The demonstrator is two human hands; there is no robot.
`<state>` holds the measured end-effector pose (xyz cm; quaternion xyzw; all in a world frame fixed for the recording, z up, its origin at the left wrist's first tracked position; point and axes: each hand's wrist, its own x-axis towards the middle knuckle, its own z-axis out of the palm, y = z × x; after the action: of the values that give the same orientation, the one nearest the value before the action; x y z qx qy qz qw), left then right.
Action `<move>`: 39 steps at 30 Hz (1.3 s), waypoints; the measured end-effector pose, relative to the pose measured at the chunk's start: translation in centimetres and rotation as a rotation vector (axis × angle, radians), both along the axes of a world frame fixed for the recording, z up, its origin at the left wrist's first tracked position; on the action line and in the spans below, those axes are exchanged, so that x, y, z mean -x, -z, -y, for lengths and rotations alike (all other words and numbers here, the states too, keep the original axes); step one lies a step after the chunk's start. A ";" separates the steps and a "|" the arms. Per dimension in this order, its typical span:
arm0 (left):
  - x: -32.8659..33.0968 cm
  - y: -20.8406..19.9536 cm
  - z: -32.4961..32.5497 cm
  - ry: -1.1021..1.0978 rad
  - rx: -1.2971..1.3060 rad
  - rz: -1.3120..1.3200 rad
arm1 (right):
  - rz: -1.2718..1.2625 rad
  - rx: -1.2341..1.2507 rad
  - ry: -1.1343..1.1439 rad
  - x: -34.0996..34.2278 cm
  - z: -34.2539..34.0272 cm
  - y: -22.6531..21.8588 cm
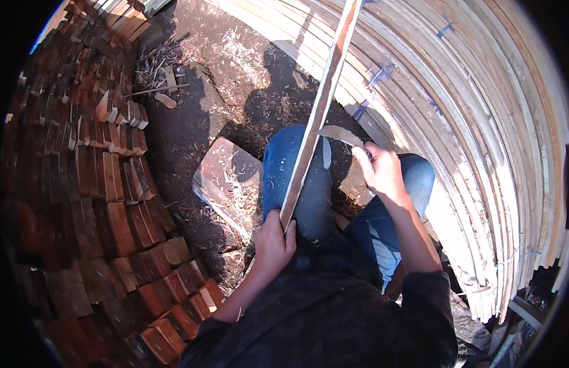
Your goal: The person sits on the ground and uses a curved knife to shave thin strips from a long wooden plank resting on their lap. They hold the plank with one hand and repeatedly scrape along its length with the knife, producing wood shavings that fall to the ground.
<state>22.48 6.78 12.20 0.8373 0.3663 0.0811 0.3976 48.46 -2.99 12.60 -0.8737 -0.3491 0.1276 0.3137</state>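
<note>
A long, narrow wooden strip (321,107) with brown bark along its face slants from my lap up past the top of the view. Its near end is gripped by my left hand (276,241), the fingers wrapped round it above my thigh. My right hand (380,168) is closed on the handle of a sickle-like knife with a curved blade (341,133). The blade's tip lies at the strip's right edge; whether it cuts into the wood I cannot tell. Most of the handle is hidden in my fist.
Stacked reddish-brown wood blocks (119,227) rise along the left. Long pale wooden strips (419,80), some tied with blue ties (380,74), lie piled at right. A flat slab (226,172) sits on the ground, with curled shavings (238,52) scattered around.
</note>
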 end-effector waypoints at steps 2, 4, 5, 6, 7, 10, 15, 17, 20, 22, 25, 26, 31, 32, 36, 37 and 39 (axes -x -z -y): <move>0.1 0.1 0.1 0.017 0.000 0.021 | -0.127 -0.041 0.063 5.3 2.6 2.0; 0.2 0.1 0.2 0.022 0.015 0.057 | -0.399 -0.197 0.168 10.5 4.9 3.7; -0.1 0.2 0.3 0.031 0.034 0.084 | -0.444 -0.233 0.147 12.1 6.1 4.1; 0.2 0.7 0.1 0.056 0.038 0.078 | -0.477 -0.180 0.126 12.4 6.5 3.5; 0.5 0.5 -0.1 0.071 0.051 0.091 | -0.516 -0.124 0.104 12.6 7.0 2.6; 1.6 -0.7 -0.6 0.092 0.148 0.074 | -0.297 -0.190 0.031 11.7 6.6 0.8; 5.6 -0.1 -0.8 0.088 0.080 0.319 | -0.562 -0.589 0.115 12.9 5.0 0.7; 7.0 -1.0 -0.9 0.104 -0.067 0.201 | -0.639 -0.414 0.168 13.3 4.6 0.7; 9.9 -0.3 -0.6 0.046 0.064 -0.001 | -0.728 -0.485 0.120 14.3 2.3 -0.4; 10.9 0.2 0.0 0.054 0.110 -0.125 | -0.741 -0.475 0.107 14.3 1.7 -0.7; 10.2 0.2 0.3 -0.069 0.167 -0.129 | -0.691 -0.452 0.079 12.9 1.1 -0.4; 9.5 -0.1 0.0 -0.078 0.175 -0.028 | -0.663 -0.457 0.082 12.0 0.9 -0.5; 4.0 -3.1 -3.7 -0.051 0.382 -0.037 | -0.280 -0.292 -0.053 4.7 -1.1 -2.9; 3.0 -4.1 -4.3 -0.061 0.415 -0.037 | -0.204 -0.319 -0.091 3.3 -1.9 -3.5; 2.5 -6.0 -5.8 -0.095 0.421 -0.096 | 0.012 -0.280 -0.247 -0.3 -5.1 -5.5; 2.5 -6.3 -5.9 -0.099 0.408 -0.122 | 0.049 -0.226 -0.289 -0.7 -5.3 -6.0; 2.0 -7.6 -6.1 -0.074 0.372 -0.168 | 0.086 -0.212 -0.268 -0.7 -6.3 -6.7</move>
<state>20.51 12.85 19.81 0.7394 0.4372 -0.0435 0.5101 49.18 3.30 19.25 -0.7860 -0.4871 0.0934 0.3691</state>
